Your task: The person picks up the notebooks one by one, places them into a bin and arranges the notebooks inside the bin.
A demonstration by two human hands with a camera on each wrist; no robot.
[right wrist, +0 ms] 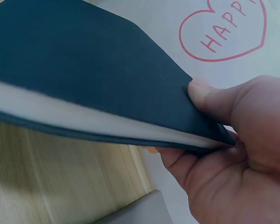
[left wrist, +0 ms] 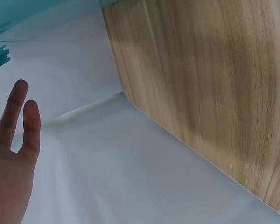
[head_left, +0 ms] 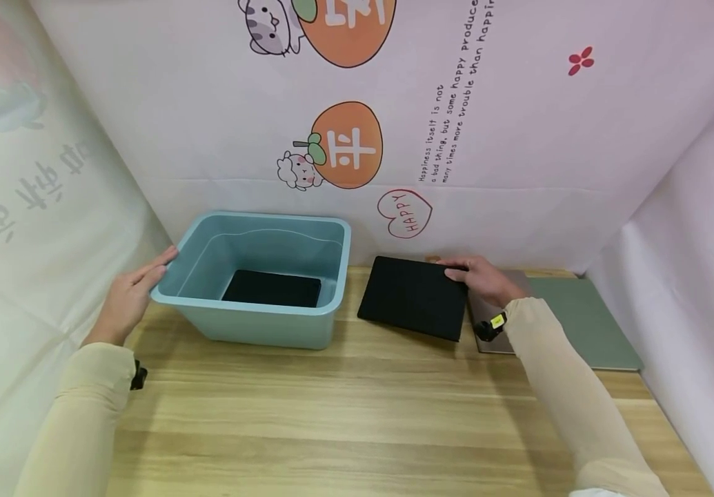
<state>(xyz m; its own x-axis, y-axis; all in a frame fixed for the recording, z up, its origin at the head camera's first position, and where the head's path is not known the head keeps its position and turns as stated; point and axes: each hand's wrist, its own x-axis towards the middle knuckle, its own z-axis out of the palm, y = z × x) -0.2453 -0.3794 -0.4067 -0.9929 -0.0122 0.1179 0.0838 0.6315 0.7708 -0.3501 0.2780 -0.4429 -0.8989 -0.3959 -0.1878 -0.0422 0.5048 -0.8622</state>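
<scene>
Hands well apart. Right hand [head_left: 483, 279] clamped on black notebook [head_left: 415, 297] at far right corner: thumb on top cover, fingers beneath, pale page edges showing in right wrist view. Notebook is right of the blue bin [head_left: 257, 324], tilted, at least partly off the desk [head_left: 332, 414]; can't tell if an edge touches. Left hand [head_left: 127, 297] on bin's left rim, near front corner; two fingers seen in left wrist view are straight. Bin upright on desk, black flat item [head_left: 272, 288] lying on its floor. Grey-brown flat item [head_left: 518, 278] lies right of the notebook, partly hidden by right hand and wrist; green flat item [head_left: 586, 321] just beside it, farther right
</scene>
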